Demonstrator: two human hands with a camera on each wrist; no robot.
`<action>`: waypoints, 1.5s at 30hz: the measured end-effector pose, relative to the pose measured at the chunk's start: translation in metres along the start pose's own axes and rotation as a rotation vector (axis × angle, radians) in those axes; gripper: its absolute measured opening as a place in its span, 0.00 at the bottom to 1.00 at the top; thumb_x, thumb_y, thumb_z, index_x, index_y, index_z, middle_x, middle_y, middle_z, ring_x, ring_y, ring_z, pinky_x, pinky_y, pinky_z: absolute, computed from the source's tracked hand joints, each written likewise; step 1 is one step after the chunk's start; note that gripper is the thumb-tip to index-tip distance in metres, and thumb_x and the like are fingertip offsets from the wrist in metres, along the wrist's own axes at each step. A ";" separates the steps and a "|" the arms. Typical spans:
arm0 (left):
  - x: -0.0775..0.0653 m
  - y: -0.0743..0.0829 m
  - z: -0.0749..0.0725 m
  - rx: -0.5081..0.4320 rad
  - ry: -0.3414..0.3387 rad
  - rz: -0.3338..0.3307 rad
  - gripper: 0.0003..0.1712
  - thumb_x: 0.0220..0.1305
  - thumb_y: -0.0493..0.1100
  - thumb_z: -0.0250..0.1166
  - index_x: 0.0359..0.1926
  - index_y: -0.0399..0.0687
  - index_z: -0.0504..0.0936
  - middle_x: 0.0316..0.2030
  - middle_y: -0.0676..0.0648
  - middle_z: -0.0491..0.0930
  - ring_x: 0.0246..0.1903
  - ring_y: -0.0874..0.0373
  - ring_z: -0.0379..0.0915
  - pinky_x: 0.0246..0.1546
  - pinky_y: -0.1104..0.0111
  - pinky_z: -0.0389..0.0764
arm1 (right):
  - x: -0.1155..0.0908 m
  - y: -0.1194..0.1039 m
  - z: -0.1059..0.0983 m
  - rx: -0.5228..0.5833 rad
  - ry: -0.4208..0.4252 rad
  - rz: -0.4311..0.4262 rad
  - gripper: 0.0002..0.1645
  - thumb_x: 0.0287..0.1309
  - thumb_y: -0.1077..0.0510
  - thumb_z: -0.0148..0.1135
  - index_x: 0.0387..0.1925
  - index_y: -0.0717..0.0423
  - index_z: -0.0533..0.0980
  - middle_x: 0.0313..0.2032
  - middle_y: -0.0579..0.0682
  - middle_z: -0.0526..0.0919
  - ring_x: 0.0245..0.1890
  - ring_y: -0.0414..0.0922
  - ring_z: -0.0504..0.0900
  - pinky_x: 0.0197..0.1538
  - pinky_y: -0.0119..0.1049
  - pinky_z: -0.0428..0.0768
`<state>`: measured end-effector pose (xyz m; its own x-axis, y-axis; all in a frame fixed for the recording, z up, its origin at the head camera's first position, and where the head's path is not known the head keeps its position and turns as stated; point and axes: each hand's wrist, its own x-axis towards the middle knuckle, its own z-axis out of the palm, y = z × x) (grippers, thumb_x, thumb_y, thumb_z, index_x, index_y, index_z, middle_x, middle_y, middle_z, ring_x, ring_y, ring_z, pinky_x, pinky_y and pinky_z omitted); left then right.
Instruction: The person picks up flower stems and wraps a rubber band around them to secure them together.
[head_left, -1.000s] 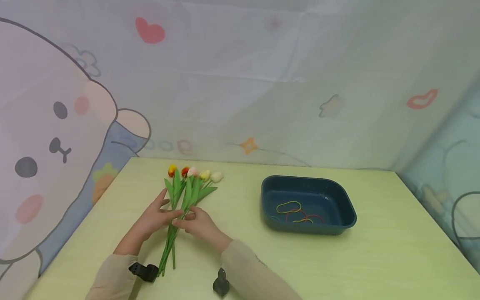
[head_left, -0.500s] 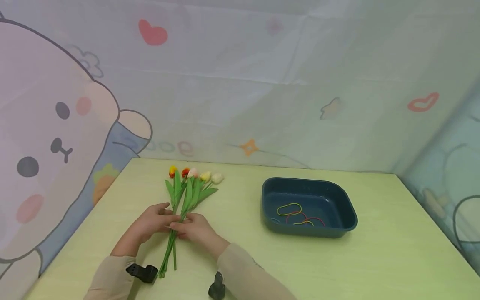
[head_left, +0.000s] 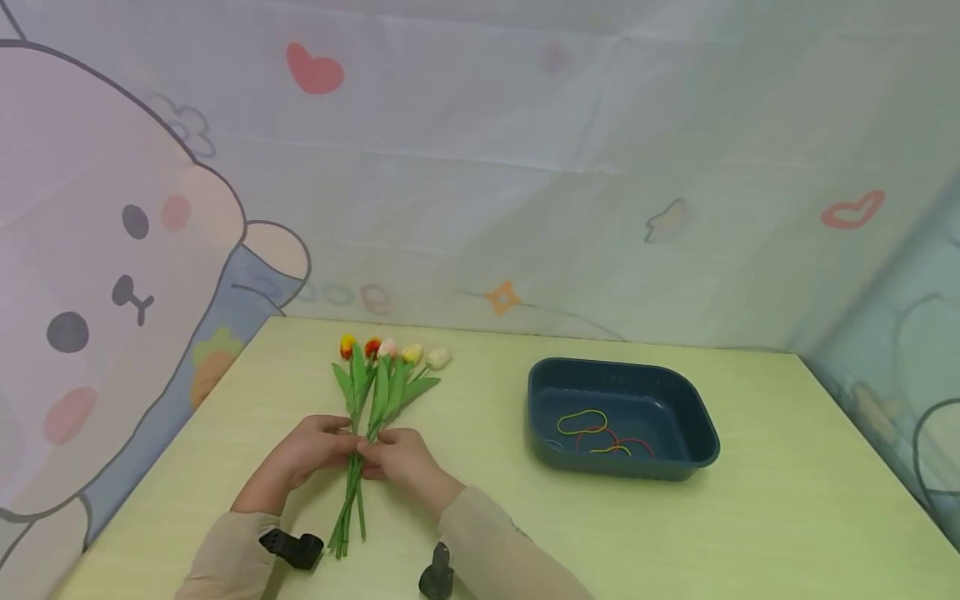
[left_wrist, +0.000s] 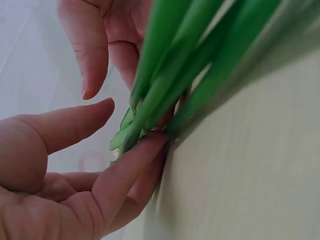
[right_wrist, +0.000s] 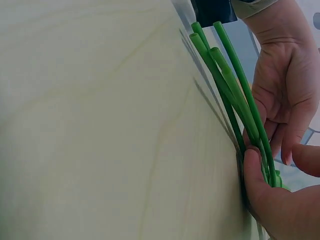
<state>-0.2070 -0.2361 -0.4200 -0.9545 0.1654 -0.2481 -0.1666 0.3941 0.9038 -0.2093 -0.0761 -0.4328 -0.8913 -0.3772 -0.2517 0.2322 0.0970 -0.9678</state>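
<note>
Left grip close beside right grip

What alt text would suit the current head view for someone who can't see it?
A person's left hand and right hand hold five tulips by their green stems at a pale green table. To the right, a dark blue basin contains yellow and red loops; behind hangs a pastel cartoon backdrop.

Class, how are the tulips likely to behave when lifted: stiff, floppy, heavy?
The stems look fairly stiff, being nearly straight. With no tie showing, the tulips may splay. Slender stems and small blooms suggest little weight.
</note>
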 end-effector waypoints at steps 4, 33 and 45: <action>0.000 -0.001 0.001 -0.015 -0.023 0.014 0.36 0.70 0.37 0.56 0.64 0.12 0.52 0.58 0.20 0.66 0.51 0.37 0.77 0.51 0.55 0.82 | 0.002 0.001 -0.002 0.000 -0.016 0.006 0.25 0.66 0.60 0.59 0.56 0.78 0.70 0.42 0.59 0.83 0.39 0.49 0.85 0.43 0.37 0.86; 0.003 -0.003 0.019 -0.157 -0.206 0.096 0.22 0.69 0.37 0.58 0.53 0.17 0.72 0.37 0.44 0.84 0.35 0.57 0.83 0.38 0.67 0.86 | -0.011 0.007 -0.021 -0.331 -0.037 -0.105 0.10 0.59 0.59 0.66 0.38 0.63 0.83 0.29 0.50 0.85 0.26 0.37 0.76 0.30 0.24 0.75; 0.002 0.007 0.035 -0.179 -0.089 0.062 0.19 0.68 0.35 0.59 0.51 0.20 0.73 0.33 0.46 0.80 0.31 0.63 0.79 0.32 0.74 0.82 | -0.018 0.002 -0.031 -0.313 -0.020 -0.139 0.13 0.57 0.60 0.68 0.43 0.62 0.83 0.36 0.52 0.86 0.34 0.38 0.77 0.34 0.26 0.76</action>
<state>-0.2018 -0.2015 -0.4265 -0.9402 0.2664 -0.2123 -0.1567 0.2152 0.9639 -0.2044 -0.0406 -0.4305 -0.8975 -0.4242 -0.1206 -0.0241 0.3203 -0.9470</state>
